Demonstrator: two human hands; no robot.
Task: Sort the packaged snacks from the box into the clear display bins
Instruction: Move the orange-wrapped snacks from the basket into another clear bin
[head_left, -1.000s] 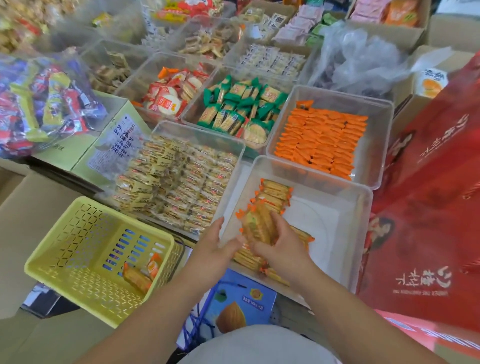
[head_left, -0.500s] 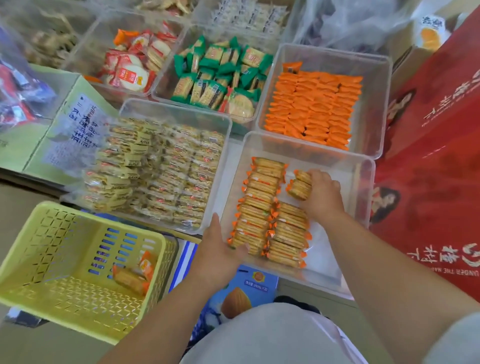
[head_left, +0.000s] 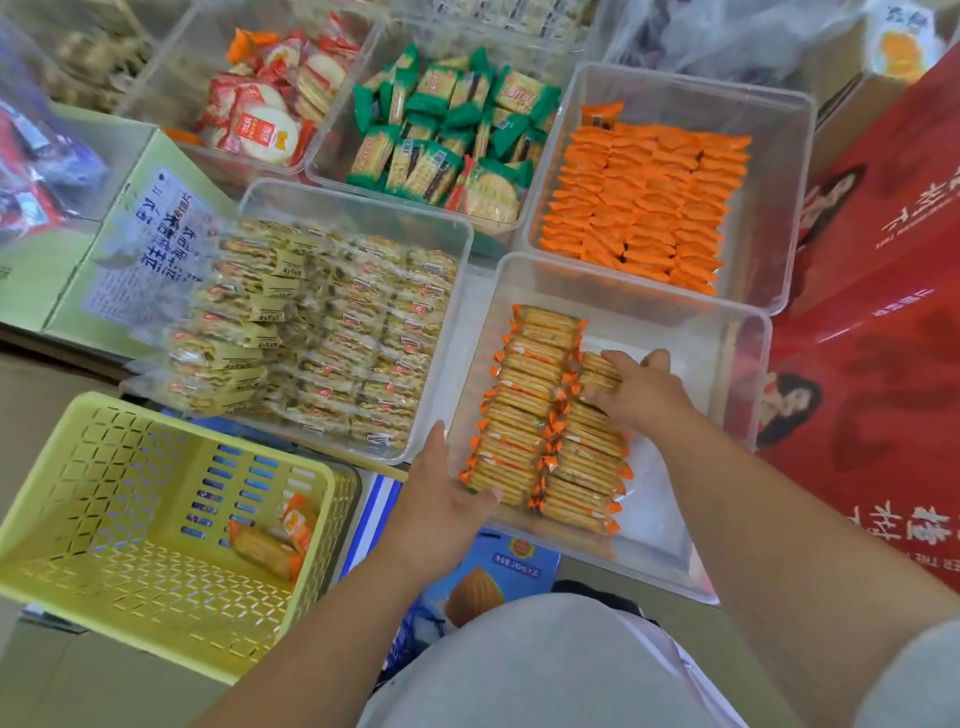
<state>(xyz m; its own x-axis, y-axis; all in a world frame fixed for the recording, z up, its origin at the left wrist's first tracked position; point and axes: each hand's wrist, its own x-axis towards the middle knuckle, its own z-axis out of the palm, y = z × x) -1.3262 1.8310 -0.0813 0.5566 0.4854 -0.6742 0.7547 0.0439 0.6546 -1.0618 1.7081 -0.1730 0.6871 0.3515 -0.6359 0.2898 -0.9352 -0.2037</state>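
A clear display bin (head_left: 737, 374) in front of me holds two rows of orange-edged cracker packets (head_left: 524, 410). My right hand (head_left: 641, 389) is inside the bin, its fingers curled round a couple of packets at the far end of the right row. My left hand (head_left: 441, 493) holds the bin's near left corner, thumb along the outside wall and fingers against the nearest packets. To my left a yellow plastic basket (head_left: 104, 519) holds two loose packets (head_left: 270, 540) of the same kind.
More clear bins surround this one: yellow-wrapped crackers (head_left: 322, 332), orange packets (head_left: 644, 202), green packets (head_left: 447, 135), red-and-white rice crackers (head_left: 265, 109). A big red gift bag (head_left: 883, 322) stands on the right. A blue carton (head_left: 498, 577) lies under the bin's near edge.
The camera has come closer. My right hand moved from the near end of the bin to the far end of the right row. The packets now lie in two rows. My left hand has stayed at the corner.
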